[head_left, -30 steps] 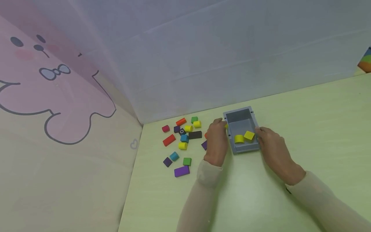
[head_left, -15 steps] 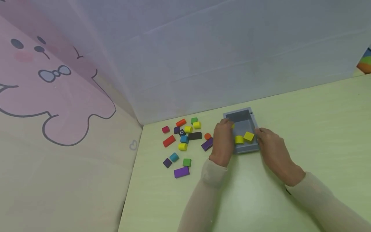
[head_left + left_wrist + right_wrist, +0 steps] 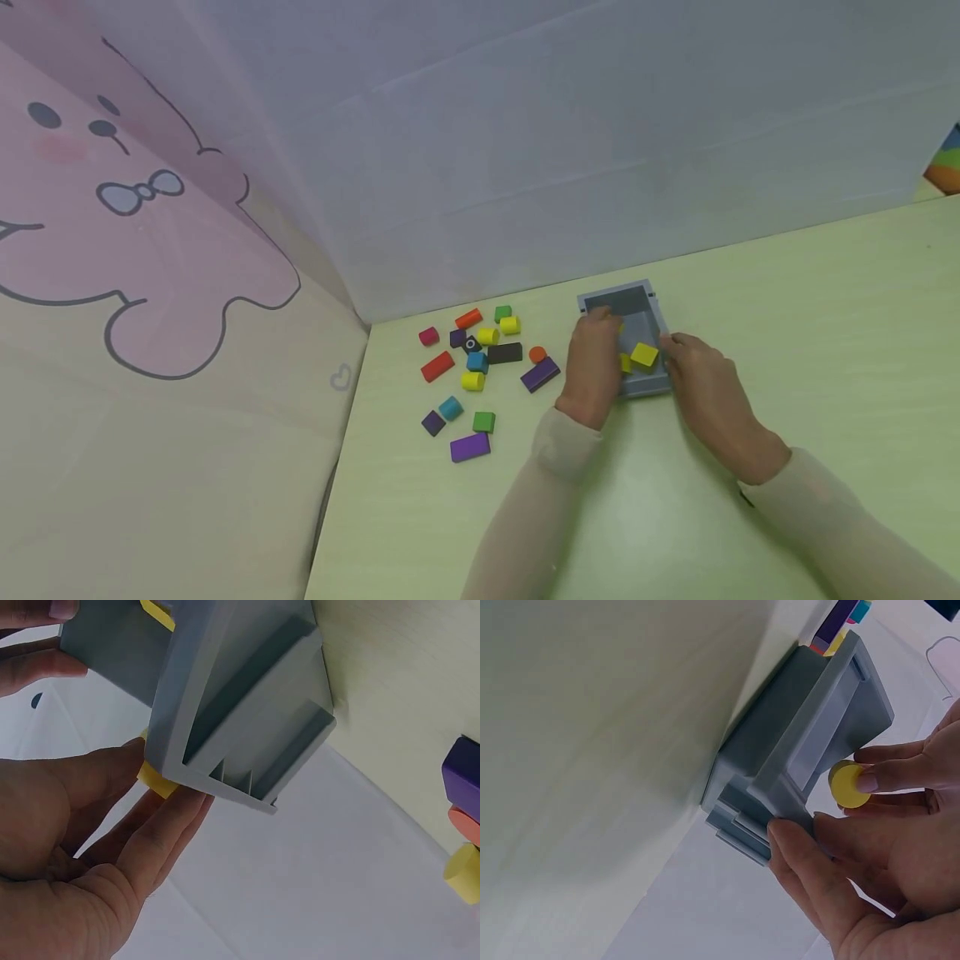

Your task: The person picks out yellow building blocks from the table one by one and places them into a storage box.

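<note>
My left hand (image 3: 592, 367) is over the left side of a grey plastic box (image 3: 647, 387), pinching a yellow cylinder block (image 3: 849, 786) between thumb and fingers. In the left wrist view that cylinder (image 3: 156, 781) shows beside the box rim. My right hand (image 3: 708, 400) pinches the box's right rim, thumb and fingers on either side of the wall. Inside the box lies a yellow block with a square face (image 3: 644, 355). Another yellow cylinder (image 3: 626, 364) in there is partly hidden by my left hand.
Left of the box, several coloured blocks lie scattered on the table (image 3: 825, 333). Among them are a dark purple bar (image 3: 540, 375), an orange disc-like piece (image 3: 537, 354), a black bar (image 3: 505, 353) and a green cube (image 3: 483, 422). Behind stands a pale cloth-covered wall (image 3: 525, 167).
My left hand has moved right with the yellow cylinder, from beside the box's left wall to over its inside. My right hand has stayed on the rim.
</note>
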Available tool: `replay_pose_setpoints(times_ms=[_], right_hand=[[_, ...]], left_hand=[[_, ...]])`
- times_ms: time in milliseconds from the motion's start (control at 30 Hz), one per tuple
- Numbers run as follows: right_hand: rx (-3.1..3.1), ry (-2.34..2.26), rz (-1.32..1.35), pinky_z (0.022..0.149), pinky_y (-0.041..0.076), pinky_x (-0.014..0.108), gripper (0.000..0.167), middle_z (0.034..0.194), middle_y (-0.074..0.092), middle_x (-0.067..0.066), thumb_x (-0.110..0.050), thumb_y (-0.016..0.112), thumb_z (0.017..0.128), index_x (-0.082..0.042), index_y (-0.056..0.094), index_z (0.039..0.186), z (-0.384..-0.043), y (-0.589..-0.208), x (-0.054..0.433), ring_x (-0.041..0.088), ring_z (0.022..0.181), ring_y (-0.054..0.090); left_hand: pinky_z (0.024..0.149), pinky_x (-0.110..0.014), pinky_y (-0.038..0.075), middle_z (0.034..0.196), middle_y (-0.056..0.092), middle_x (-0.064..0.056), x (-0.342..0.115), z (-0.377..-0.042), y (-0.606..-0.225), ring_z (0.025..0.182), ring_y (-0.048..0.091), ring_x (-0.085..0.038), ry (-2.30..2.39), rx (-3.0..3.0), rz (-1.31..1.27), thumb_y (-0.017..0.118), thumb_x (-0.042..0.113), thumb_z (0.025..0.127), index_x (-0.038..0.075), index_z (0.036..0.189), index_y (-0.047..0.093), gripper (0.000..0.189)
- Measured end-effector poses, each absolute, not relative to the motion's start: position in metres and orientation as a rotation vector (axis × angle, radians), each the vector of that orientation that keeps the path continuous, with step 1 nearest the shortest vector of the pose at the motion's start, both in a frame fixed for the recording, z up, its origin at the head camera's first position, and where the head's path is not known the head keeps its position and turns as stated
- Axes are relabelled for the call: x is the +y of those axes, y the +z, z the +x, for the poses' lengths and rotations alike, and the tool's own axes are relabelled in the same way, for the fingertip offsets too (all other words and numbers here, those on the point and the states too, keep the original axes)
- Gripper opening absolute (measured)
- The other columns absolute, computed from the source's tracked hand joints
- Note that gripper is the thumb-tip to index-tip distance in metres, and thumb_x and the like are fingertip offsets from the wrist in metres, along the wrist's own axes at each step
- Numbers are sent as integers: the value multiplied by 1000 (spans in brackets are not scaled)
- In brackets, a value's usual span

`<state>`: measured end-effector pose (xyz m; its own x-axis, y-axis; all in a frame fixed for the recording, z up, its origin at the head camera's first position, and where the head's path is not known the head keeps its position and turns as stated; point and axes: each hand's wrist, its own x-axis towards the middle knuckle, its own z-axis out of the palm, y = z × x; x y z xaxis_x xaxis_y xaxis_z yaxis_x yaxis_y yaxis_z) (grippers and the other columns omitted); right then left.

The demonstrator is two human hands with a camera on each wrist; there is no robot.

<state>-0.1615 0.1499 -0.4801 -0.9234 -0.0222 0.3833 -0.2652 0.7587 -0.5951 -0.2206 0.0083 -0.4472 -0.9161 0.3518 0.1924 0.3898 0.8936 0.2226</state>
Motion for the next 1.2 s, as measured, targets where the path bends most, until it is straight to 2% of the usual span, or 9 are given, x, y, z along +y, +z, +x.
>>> replay_pose_setpoints(times_ms=[167, 400, 533, 700, 867, 1200], right_hand=[[-2581, 944, 238, 74, 60, 63, 35, 114, 69, 37, 22, 68, 86, 19, 68, 122, -161, -480, 150, 54, 99, 70], [-2566, 937, 246, 72, 60, 62, 35, 113, 69, 36, 22, 68, 86, 19, 68, 121, -161, -480, 150, 54, 98, 71], [-2547, 930, 259, 70, 60, 62, 35, 111, 69, 36, 23, 68, 85, 19, 69, 120, -162, -481, 150, 53, 96, 71], [-2544, 926, 268, 71, 60, 62, 35, 111, 69, 36, 22, 68, 86, 19, 69, 120, -162, -480, 151, 53, 96, 71], [-2542, 930, 275, 71, 60, 61, 33, 111, 69, 35, 21, 67, 87, 20, 68, 120, -163, -480, 151, 53, 97, 71], [-2545, 918, 263, 72, 60, 62, 32, 111, 69, 35, 21, 66, 88, 20, 68, 120, -162, -480, 150, 52, 97, 71]], left_hand=[[110, -24, 50, 132, 73, -3, 13, -221, -449, 125, 68, -16, -314, -2917, -594, 74, -10, 90, 10, 121, 79, 37], [104, -22, 53, 130, 73, -1, 19, -223, -453, 117, 70, -15, -195, -2939, -592, 76, -4, 91, 13, 118, 80, 32], [97, -21, 56, 120, 74, 1, 22, -224, -455, 108, 70, -14, -134, -2928, -604, 76, -3, 91, 15, 114, 82, 29], [95, -21, 56, 111, 75, 2, 24, -226, -458, 103, 69, -12, -52, -2924, -635, 78, -1, 90, 16, 109, 83, 26], [94, -21, 56, 108, 74, 3, 27, -228, -459, 100, 69, -12, 51, -2929, -659, 80, 3, 90, 17, 105, 83, 21], [93, -22, 58, 114, 74, 1, 34, -226, -463, 108, 70, -13, 205, -2973, -616, 79, 10, 94, 20, 113, 82, 21]])
